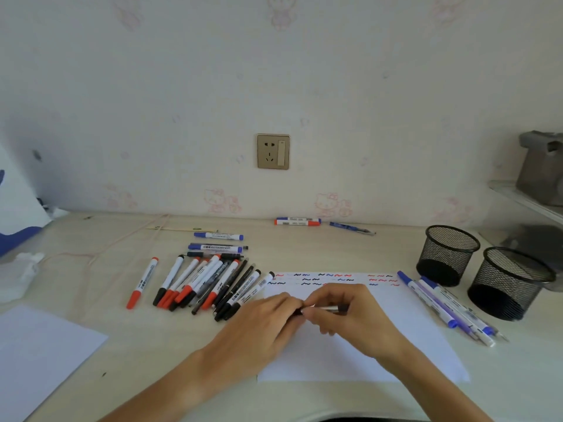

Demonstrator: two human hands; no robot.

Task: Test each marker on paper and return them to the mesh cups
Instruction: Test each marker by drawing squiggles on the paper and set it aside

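Both hands meet over the white paper (380, 354), which carries rows of red, blue and black squiggles along its far edge. My left hand (268, 315) pinches the dark end of a black marker (327, 309), and my right hand (347, 312) grips its white barrel. Whether the cap is on or off is hidden by the fingers. A pile of red and black markers (207, 281) lies left of the paper. Several blue markers (441, 303) lie along the paper's right edge. Two black mesh cups (447, 254) (508, 284) stand at the right and look empty.
More blue markers (217, 242) lie behind the pile, and a red and blue pair (297, 221) and a blue pen (352, 228) rest by the wall. A second sheet (39, 354) lies at the front left. A cord (122, 242) crosses the desk at the left.
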